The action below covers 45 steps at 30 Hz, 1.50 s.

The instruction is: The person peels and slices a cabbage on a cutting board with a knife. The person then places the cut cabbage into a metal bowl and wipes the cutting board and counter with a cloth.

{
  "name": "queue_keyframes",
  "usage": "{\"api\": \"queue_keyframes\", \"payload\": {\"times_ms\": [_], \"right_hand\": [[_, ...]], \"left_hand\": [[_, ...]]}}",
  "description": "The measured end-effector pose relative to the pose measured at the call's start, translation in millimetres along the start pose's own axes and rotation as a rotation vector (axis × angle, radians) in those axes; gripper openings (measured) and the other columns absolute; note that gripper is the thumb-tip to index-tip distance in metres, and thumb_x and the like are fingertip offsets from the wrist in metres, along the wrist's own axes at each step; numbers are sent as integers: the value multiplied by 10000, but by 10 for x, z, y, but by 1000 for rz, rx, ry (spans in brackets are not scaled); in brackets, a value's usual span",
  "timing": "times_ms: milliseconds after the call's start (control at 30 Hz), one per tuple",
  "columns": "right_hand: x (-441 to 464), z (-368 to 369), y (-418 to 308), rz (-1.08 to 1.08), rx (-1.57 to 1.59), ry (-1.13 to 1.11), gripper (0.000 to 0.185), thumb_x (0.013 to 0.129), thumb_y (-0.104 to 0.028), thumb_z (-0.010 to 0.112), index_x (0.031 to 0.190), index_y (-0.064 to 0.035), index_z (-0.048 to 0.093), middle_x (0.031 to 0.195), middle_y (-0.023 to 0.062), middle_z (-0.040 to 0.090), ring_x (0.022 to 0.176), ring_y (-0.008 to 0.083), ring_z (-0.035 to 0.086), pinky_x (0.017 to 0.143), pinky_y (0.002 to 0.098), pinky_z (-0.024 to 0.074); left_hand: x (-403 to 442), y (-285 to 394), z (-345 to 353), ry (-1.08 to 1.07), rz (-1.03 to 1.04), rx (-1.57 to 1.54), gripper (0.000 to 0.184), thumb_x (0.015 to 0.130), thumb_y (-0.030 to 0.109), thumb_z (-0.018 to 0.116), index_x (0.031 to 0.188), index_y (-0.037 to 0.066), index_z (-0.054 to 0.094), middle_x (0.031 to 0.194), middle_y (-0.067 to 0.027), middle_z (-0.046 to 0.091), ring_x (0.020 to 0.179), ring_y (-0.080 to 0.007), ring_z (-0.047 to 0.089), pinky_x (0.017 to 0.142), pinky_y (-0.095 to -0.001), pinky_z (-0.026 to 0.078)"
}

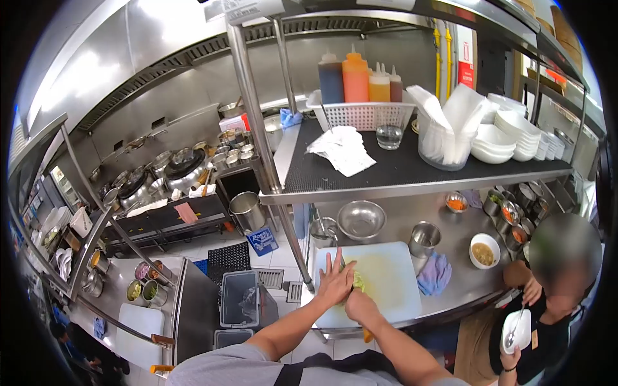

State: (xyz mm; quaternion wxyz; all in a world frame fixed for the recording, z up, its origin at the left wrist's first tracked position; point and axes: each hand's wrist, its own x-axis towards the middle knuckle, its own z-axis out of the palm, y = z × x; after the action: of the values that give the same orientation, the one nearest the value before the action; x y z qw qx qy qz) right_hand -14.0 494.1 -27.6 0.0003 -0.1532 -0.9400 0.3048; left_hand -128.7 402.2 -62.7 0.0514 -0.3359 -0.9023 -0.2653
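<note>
My left hand (335, 280) lies flat with its fingers spread at the left part of a white cutting board (386, 270). Just beside it, my right hand (362, 307) is closed around a knife; the yellow end of its handle (368, 336) shows below the fist. Most of the blade is hidden by my hands, and I cannot tell whether my left palm touches it. Light green chopped vegetable (358, 281) shows between the two hands. Damp yellowish stains mark the board's middle.
Behind the board stand a steel bowl (362, 219) and a steel pot (425, 239). A bluish-purple cloth (436, 274) lies at its right. A shelf edge (425, 185) runs above. At right, a co-worker (553, 309) holds a white dish (516, 331) and a spoon.
</note>
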Motion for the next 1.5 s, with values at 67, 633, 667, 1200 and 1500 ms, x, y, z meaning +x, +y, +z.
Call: {"api": "queue_keyframes", "payload": {"times_ms": [67,633,667,1200,1500], "right_hand": [[-26,-487,-299,77,60,-351,325,926,-100,480,1108,140,601,1043,366,701,914,464,732,836,504,592],[4,207,-40,141,-22,-25,255,952,-78,495,1025,106,654,968,325,716,939,444,727,828,525,581],[-7,214,-46,149,-19,-39,255,952,-78,495,1025,106,654,968,325,716,939,444,727,828,525,581],[-97,-749,-597,314,10,-493,224,908,-36,529,1000,128,652,933,323,713,845,458,733,781,490,603],[88,-118,-99,145,21,-344,186,889,18,455,988,142,553,809,356,683,567,392,713,521,466,582]], "left_hand": [[-24,27,-8,-63,23,42,482,1066,393,405,1521,261,492,1723,-159,137,1546,-532,137,1100,-808,284],[92,-101,43,-141,-95,-58,419,1055,415,374,1362,310,640,1720,-108,172,1546,-518,147,1127,-788,281],[70,-101,37,-130,-90,-74,417,1054,410,369,1337,303,657,1719,-110,172,1548,-514,143,1129,-788,276],[64,-45,67,-38,-137,-104,399,1059,388,375,1276,287,693,1698,-193,190,1529,-544,179,1112,-782,303],[100,-256,221,36,-127,-113,417,1071,407,369,1336,304,675,1618,-361,264,1514,-554,219,1110,-688,362]]}}
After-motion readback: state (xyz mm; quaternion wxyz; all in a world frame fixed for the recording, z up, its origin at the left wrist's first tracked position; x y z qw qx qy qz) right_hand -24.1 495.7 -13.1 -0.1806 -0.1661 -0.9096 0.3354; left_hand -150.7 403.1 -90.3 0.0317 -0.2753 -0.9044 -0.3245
